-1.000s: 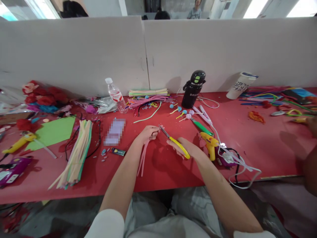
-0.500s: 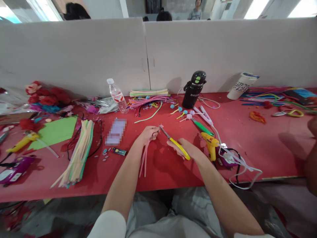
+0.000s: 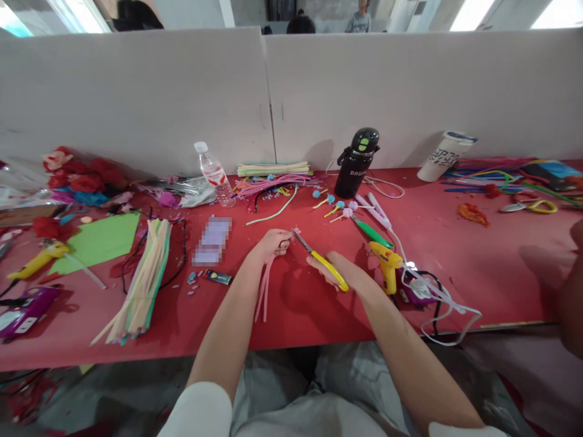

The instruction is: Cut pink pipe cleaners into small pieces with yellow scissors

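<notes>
Pink pipe cleaners [image 3: 263,297] hang down from my left hand [image 3: 274,243], which is closed around them with its fingertips pinched together. My right hand [image 3: 334,270] grips a pair of scissors with yellow handles [image 3: 328,271]. Their metal blades point up and left and reach close to my left fingertips. Small pale pink scraps [image 3: 297,230] lie by the blade tips; whether the blades touch the pipe cleaners I cannot tell. To the right of my right hand is a yellow glue gun [image 3: 387,265].
A bundle of pale pipe cleaners [image 3: 144,273] and a small tube [image 3: 218,277] lie left. Behind stand a plastic bottle [image 3: 215,175] and a black flask [image 3: 356,164]. A green-handled tool [image 3: 374,233] and a white cable [image 3: 469,328] lie right. A person's arm [image 3: 572,291] shows at the right edge.
The view has shifted slightly. Both hands stay nearly in place, with the scissors still by the left fingertips.
</notes>
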{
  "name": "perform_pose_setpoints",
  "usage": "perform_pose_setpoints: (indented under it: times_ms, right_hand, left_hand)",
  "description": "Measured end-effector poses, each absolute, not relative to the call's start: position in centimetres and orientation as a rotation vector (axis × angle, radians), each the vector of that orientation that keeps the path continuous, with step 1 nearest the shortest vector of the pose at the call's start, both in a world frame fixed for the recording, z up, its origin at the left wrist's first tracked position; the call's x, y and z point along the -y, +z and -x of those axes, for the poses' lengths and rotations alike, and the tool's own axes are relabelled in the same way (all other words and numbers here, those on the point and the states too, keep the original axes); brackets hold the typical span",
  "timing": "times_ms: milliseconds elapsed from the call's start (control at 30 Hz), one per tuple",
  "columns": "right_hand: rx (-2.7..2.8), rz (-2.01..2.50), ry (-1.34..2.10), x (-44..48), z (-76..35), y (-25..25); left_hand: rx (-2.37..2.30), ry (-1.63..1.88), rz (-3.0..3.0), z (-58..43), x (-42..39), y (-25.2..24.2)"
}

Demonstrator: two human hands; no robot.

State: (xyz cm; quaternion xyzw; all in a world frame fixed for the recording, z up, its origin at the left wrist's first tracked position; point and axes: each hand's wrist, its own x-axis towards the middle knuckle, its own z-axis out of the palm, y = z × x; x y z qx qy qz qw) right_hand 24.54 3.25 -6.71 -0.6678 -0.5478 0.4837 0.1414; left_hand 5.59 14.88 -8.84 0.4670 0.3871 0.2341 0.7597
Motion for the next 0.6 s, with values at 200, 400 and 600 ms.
perform_pose_setpoints:
  times_ms: [200, 400, 600]
  right_hand:
    - [1.551, 2.014, 1.388, -3.7, -24.3, -6.9]
    - [1.550, 2.034, 1.419, -4.2, -24.3, -6.9]
    - [1.559, 2.098, 1.431, -4.6, -24.0, -6.5]
  left_hand:
    - [-0.871, 0.462, -0.992, -5.6, -15.3, -9.0]
    - [-0.909, 0.419, -0.951, -5.7, -15.9, -9.5]
    - [-0.950, 0.396, -0.950, -5.9, -16.0, -9.1]
